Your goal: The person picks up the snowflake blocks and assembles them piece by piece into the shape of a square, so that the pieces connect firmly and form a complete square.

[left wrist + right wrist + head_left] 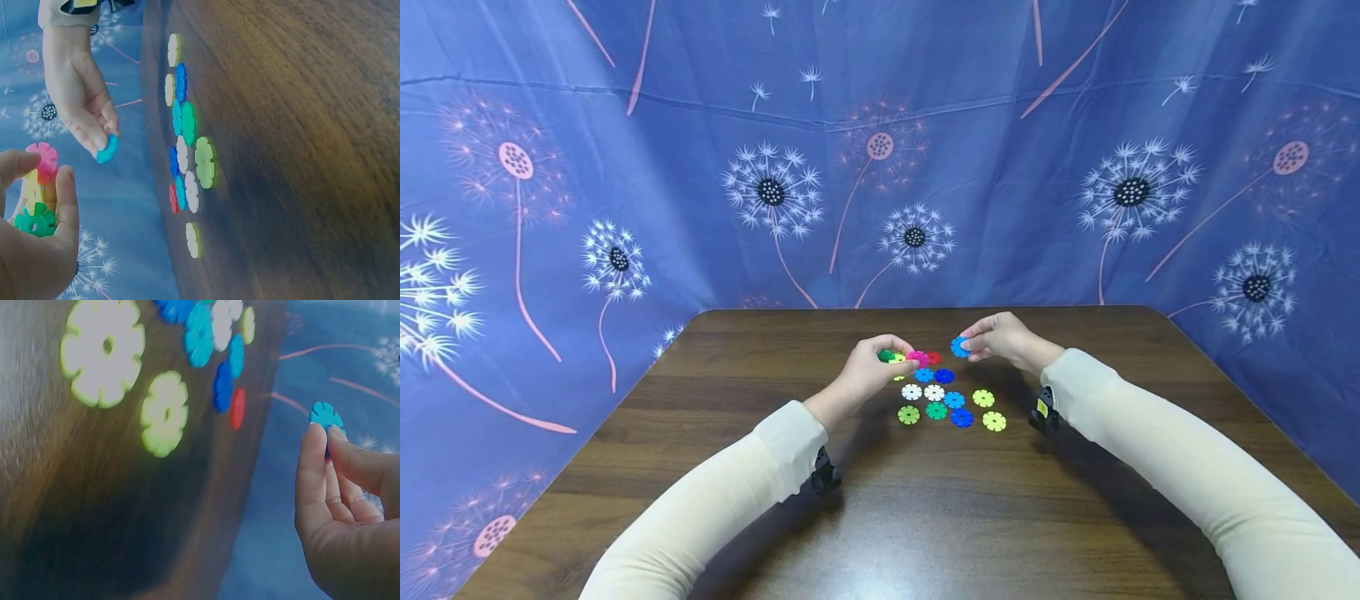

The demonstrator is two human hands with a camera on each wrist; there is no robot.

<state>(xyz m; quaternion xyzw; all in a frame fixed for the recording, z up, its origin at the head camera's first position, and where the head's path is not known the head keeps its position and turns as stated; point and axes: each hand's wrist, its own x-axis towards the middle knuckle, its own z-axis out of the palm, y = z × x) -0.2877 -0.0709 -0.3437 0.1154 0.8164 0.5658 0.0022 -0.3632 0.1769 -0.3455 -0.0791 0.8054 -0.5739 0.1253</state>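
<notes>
My left hand point(863, 372) holds a small chain of notched plastic discs above the table: a pink disc point(46, 160), a yellow disc point(32, 190) and a green disc point(36, 220), which look joined. Between thumb and index finger, my right hand point(1006, 340) pinches a light blue notched disc point(325, 414), also off the table. The two hands are apart, with the blue disc a short way right of the pink one. Below them lie loose discs, among them a red disc point(238, 409), a dark blue disc point(944, 377) and a white disc point(912, 392).
Several more discs lie flat on the brown wooden table point(880, 517), including a yellow-green disc point(994, 421) at right and a lime disc point(908, 415) at front left. Behind the table's far edge hangs a blue cloth point(1000, 217) with dandelion prints.
</notes>
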